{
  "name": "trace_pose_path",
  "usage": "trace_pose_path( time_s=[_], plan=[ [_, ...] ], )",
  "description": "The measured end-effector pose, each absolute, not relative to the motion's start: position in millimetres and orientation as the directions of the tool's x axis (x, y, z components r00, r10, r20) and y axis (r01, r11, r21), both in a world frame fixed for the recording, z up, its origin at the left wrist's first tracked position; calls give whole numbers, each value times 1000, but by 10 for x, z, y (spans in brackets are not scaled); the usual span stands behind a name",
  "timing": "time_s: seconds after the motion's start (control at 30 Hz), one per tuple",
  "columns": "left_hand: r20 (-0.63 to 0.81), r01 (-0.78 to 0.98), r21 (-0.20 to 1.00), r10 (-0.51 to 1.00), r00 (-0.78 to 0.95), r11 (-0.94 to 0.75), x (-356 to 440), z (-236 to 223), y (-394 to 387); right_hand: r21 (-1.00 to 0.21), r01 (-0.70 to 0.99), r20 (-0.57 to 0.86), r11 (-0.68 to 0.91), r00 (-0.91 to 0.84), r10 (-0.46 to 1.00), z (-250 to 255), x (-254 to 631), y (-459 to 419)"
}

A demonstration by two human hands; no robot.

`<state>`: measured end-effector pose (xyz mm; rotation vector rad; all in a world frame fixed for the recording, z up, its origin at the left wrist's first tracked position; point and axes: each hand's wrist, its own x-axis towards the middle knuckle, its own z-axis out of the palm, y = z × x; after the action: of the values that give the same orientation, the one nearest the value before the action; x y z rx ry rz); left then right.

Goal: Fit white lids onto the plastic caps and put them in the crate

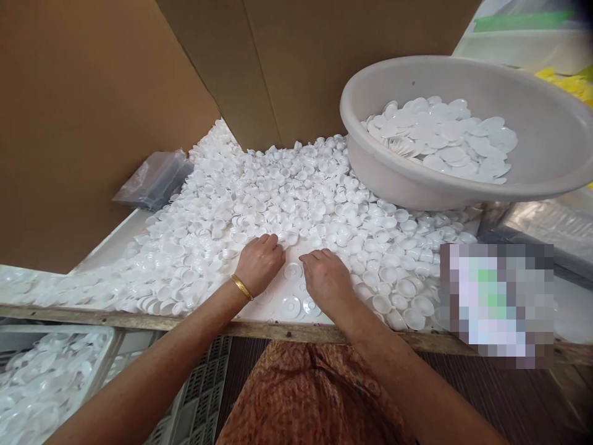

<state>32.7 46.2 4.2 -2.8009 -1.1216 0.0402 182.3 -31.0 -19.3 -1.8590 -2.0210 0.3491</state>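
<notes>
My left hand (259,264), with a gold bracelet (242,287) at the wrist, is at the near edge of a wide heap of small white plastic cup-like pieces (278,179). Its fingers are curled closed, and what they hold, if anything, is hidden. A single white piece (291,237) lies right by its fingertips. Just to the right, my right hand (327,281) has its fingers bent and pressed together, their contents also out of sight. Between the hands, flat clear round discs (291,306) lie on the white tabletop (271,304).
A large grey basin (417,185) with flat white discs (445,133) stands at the back right. Tall cardboard (315,74) walls the back and left. A plastic-wrapped packet (155,179) lies left of the heap. Below the wooden table edge (287,332) sits a crate (104,346) of white pieces.
</notes>
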Motion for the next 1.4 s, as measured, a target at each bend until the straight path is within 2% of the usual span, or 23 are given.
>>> trace_pose_path(
  time_s=[0.1,0.2,0.33,0.4,0.53,0.67,0.73,0.77,0.9,0.97,1.03,1.1,1.2,1.4],
  plan=[
    [46,804,3,803,594,-595,190,121,396,-436,892,104,120,-82,991,-185,1821,-316],
    [-81,897,198,905,417,-395,21,116,326,-432,884,115,179,-143,983,-151,1802,-324],
    [-182,916,313,930,319,-253,-99,-5,275,-414,876,117,247,-218,969,-93,1775,-337],
    [-118,915,309,944,310,-262,-97,-35,275,-403,879,109,254,-229,967,-83,1771,-339],
    [90,907,203,929,358,-369,-39,-17,349,-387,891,115,238,-210,971,-115,1777,-330],
    [30,884,164,898,439,-438,-6,-19,489,-402,887,145,228,-185,972,-151,1782,-321],
    [-19,887,247,913,407,-391,-32,-13,558,-420,876,159,236,-185,970,-153,1783,-321],
    [-51,883,325,926,373,-338,-58,-3,591,-426,871,164,243,-190,968,-150,1782,-321],
    [-295,737,675,925,238,26,-209,51,695,-438,862,166,257,-203,965,-139,1765,-319],
    [-405,646,744,883,236,169,-281,58,728,-438,863,162,251,-199,966,-139,1757,-319],
    [-450,609,758,863,228,234,-324,52,744,-439,863,162,251,-199,967,-141,1753,-321],
    [-450,595,765,866,218,247,-322,54,736,-442,859,166,259,-206,964,-142,1753,-323],
    [-401,588,788,876,269,180,-219,105,645,-470,840,199,271,-198,960,-142,1751,-319],
    [-290,482,875,855,431,54,165,232,298,-620,732,281,281,-127,951,-165,1736,-287]
  ],
)
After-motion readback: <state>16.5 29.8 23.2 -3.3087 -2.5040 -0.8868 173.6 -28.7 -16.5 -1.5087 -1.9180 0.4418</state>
